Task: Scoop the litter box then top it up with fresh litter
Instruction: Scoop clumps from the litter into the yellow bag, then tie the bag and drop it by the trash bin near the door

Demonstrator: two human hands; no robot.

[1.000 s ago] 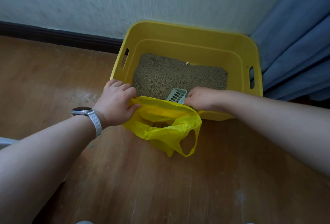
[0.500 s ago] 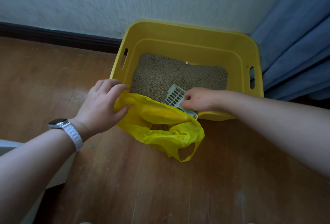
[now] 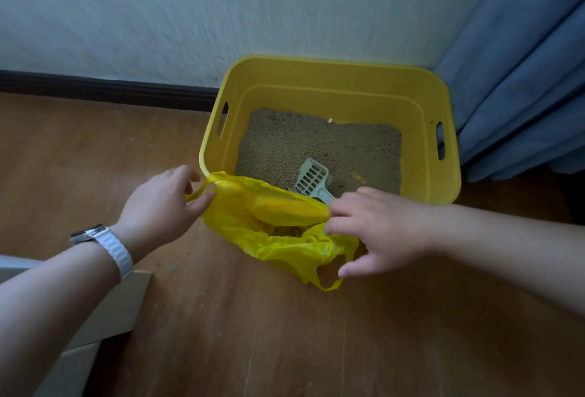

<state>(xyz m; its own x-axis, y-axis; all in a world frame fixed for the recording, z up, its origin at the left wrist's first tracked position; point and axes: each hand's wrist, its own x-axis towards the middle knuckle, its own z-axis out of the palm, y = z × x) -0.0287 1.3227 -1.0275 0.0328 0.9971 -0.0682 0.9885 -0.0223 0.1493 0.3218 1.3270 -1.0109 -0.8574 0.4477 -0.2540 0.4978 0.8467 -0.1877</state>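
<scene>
Beside right fingers (image 3: 349, 199): scoop (image 3: 311, 176) lying on litter (image 3: 285, 143).

Both forearms are bare; the left wrist wears a watch (image 3: 84, 233) on a white, seemingly ribbed band (image 3: 116, 252).

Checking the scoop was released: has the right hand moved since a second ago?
Yes. The right hand has pulled back from the litter box rim toward the person, off the scoop, over the yellow bag.
</scene>
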